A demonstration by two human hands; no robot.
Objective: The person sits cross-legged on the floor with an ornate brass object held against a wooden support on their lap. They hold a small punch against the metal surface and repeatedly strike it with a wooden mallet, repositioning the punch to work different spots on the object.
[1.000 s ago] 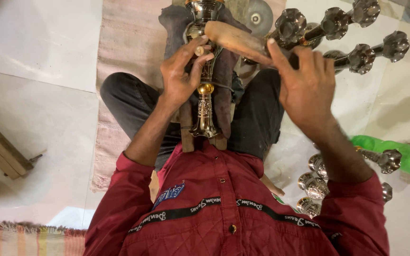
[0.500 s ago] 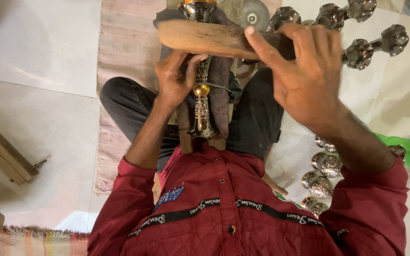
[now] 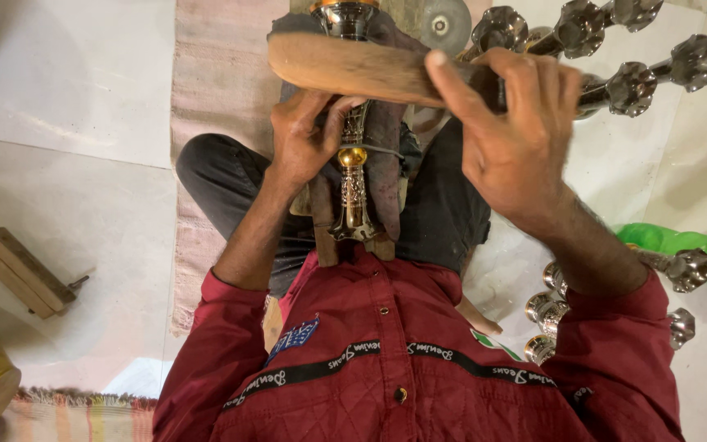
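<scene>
From the camera on my head I am looking straight down my red jacket [image 3: 403, 368] at my lap, where I am steadying a slim ornate metal stem [image 3: 353, 184], gold and silver, standing upright against a dark cloth [image 3: 386, 155] between my knees, over the middle of the pinkish mat [image 3: 222, 90] I am sitting on. My left hand [image 3: 308, 139] is closing its fingers around the upper part of the stem, just under its cup-shaped top [image 3: 345, 15], and it is gripping there as it was a second ago. My right hand [image 3: 517, 135] is clamping its fingers over one end of a flat wooden paddle [image 3: 353, 69]; a second ago this paddle was slanting up near the stem's top, and now I am holding it level across the stem, its free end reaching out past my left hand. So I am judging that I am working the wood across the metal rather than setting it down. More silver stems [image 3: 640, 74] are lying on the tiled floor [image 3: 67, 82] toward the mat's right edge, a green bottle [image 3: 697, 245] beside them, a wooden block [image 3: 18, 270] off the mat's left edge.
</scene>
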